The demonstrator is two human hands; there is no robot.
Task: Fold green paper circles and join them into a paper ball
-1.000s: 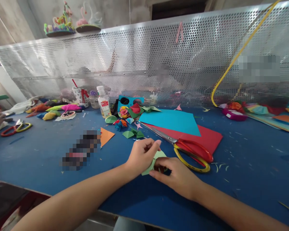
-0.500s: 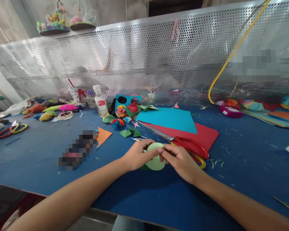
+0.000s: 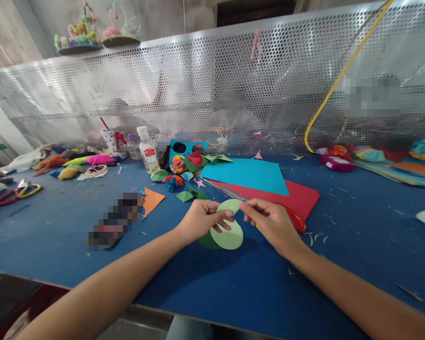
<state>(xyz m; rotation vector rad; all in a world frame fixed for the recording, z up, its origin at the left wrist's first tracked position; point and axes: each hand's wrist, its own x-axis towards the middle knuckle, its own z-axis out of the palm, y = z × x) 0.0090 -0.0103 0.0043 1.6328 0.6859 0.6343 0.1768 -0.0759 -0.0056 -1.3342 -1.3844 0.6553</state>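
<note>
Head view: the left hand (image 3: 198, 221) pinches the lower side of a pale green round paper disc (image 3: 227, 234), thumb on top and fingers curled beneath, likely to steady it just above the blue bench (image 3: 56, 226). The right hand (image 3: 272, 222) nips the disc's upper edge between thumb and forefinger, curling that edge up and away from the left hand, so the paper bends between the two grips. Red-handled scissors (image 3: 293, 219) lie just behind the right hand, on a red paper sheet (image 3: 297, 198). Half a second ago the disc lay flatter between the fingertips; now its top edge stands lifted and both hands sit slightly higher.
</note>
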